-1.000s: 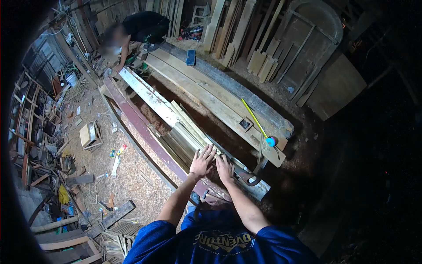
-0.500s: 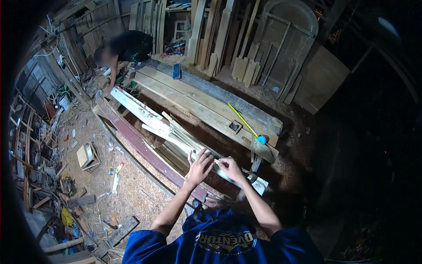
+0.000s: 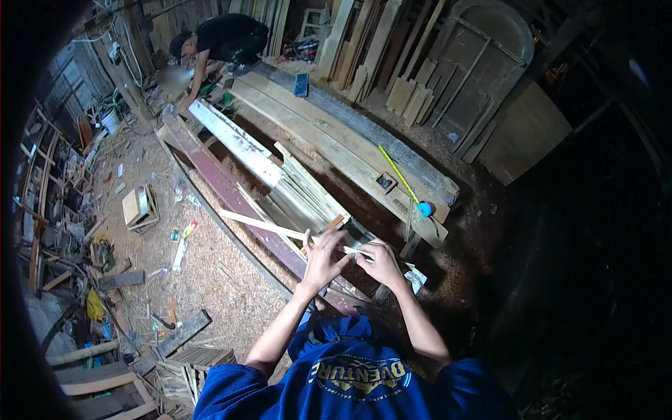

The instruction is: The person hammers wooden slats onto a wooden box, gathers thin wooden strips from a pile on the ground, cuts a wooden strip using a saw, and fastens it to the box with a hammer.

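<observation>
One pale strip [image 3: 266, 225] has swung out across the maroon plank [image 3: 213, 171]. Beside this plank, the right hand [image 3: 379, 262] pinches the strip; the left hand [image 3: 324, 260] curls over it, grip unclear. Apparently handling one strip is the step; the next move calls for steady support.

The left hand [image 3: 324, 262] covers part of the thin wooden strip [image 3: 262, 224], its fingers blurred, and the stretch pinched in the right hand [image 3: 381, 264] is hidden too. The markings on the tape measure [image 3: 424, 208] are too small to read. A blurred patch [image 3: 173, 79] sits beside the crouching person [image 3: 231, 36], darkness swallows the workshop's right side, and the blue shirt [image 3: 301, 388] runs out of view below.
</observation>
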`<state>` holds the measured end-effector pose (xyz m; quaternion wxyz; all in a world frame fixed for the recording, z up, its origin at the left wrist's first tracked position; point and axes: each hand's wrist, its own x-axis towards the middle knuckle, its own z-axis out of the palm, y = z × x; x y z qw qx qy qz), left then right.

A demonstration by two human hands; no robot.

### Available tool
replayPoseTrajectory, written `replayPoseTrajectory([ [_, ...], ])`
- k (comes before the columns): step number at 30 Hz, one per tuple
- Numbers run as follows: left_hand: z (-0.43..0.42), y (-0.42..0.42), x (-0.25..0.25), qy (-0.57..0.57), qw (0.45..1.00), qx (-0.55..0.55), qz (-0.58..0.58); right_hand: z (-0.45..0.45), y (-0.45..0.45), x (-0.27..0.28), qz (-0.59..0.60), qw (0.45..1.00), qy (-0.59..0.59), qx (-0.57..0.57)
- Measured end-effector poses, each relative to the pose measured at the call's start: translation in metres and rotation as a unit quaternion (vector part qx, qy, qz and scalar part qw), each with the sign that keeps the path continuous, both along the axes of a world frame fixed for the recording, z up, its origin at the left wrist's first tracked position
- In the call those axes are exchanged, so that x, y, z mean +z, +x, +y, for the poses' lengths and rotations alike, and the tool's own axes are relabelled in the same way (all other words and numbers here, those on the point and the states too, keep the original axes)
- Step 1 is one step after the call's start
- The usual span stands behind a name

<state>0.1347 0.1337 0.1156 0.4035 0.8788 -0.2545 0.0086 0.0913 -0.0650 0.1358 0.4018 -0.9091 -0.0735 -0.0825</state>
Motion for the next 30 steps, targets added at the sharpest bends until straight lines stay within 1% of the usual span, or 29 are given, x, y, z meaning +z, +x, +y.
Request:
replayPoseTrajectory([
  [1, 0.002, -0.006, -0.002, -0.09, 0.994, 0.045, -0.041, 0.001, -0.003, -0.001, 0.043, 0.999, 0.022, -0.01],
  [2, 0.009, -0.008, -0.011, -0.057, 0.997, 0.05, -0.034, 0.001, -0.006, -0.003, 0.073, 0.997, 0.027, -0.017],
  [3, 0.011, -0.012, -0.014, -0.058, 0.997, 0.049, -0.028, 0.004, -0.009, -0.003, 0.079, 0.996, 0.026, -0.019],
  [5, 0.016, -0.018, -0.019, -0.14, 0.985, 0.096, -0.021, 0.008, -0.011, -0.003, 0.133, 0.99, 0.048, -0.012],
  [7, 0.024, -0.021, -0.022, -0.126, 0.988, 0.091, -0.016, 0.015, -0.013, -0.005, 0.156, 0.987, 0.047, -0.004],
  [9, 0.031, -0.024, -0.021, -0.052, 0.997, 0.063, 0.004, 0.019, -0.016, -0.007, 0.146, 0.989, 0.027, -0.006],
  [11, 0.03, -0.028, -0.019, -0.057, 0.996, 0.071, 0.002, 0.023, -0.023, -0.014, 0.147, 0.989, 0.024, -0.019],
  [13, 0.031, -0.03, -0.013, -0.002, 1.0, 0.019, 0.004, 0.027, -0.029, -0.005, 0.07, 0.995, -0.076, -0.001],
  [14, 0.026, -0.033, -0.007, -0.022, 0.997, 0.035, -0.062, 0.029, -0.035, 0.001, 0.069, 0.993, -0.1, -0.006],
  [15, 0.024, -0.037, -0.011, -0.02, 0.998, 0.028, -0.062, 0.03, -0.043, 0.004, 0.071, 0.993, -0.096, -0.012],
  [17, 0.02, -0.043, -0.021, -0.001, 0.996, -0.013, -0.091, 0.028, -0.053, 0.008, -0.078, 0.983, -0.163, -0.023],
  [18, 0.016, -0.05, -0.02, -0.013, 0.991, -0.007, -0.136, 0.025, -0.06, 0.001, -0.087, 0.984, -0.152, -0.021],
  [19, 0.014, -0.059, -0.018, -0.009, 0.99, -0.003, -0.139, 0.021, -0.069, -0.006, -0.091, 0.985, -0.148, -0.018],
  [21, 0.01, -0.084, -0.016, -0.027, 0.989, 0.009, -0.145, 0.012, -0.085, -0.016, -0.16, 0.971, -0.178, -0.016],
  [22, 0.007, -0.096, -0.018, -0.018, 0.983, 0.02, -0.179, 0.007, -0.094, -0.019, -0.194, 0.966, -0.173, -0.011],
  [23, 0.002, -0.109, -0.019, -0.012, 0.983, 0.029, -0.182, 0.001, -0.101, -0.024, -0.231, 0.957, -0.176, -0.004],
  [25, -0.015, -0.14, -0.014, -0.009, 0.955, 0.094, -0.282, -0.014, -0.117, -0.025, -0.285, 0.947, -0.146, 0.025],
  [26, -0.021, -0.156, -0.015, 0.009, 0.947, 0.115, -0.3, -0.025, -0.125, -0.025, -0.316, 0.937, -0.146, 0.042],
  [27, -0.031, -0.171, -0.017, 0.008, 0.942, 0.143, -0.304, -0.035, -0.133, -0.024, -0.317, 0.937, -0.134, 0.055],
  [29, -0.052, -0.197, -0.011, 0.016, 0.918, 0.194, -0.345, -0.053, -0.145, -0.025, -0.36, 0.923, -0.11, 0.082],
  [30, -0.062, -0.209, -0.007, 0.031, 0.915, 0.207, -0.344, -0.063, -0.153, -0.025, -0.351, 0.926, -0.092, 0.103],
])
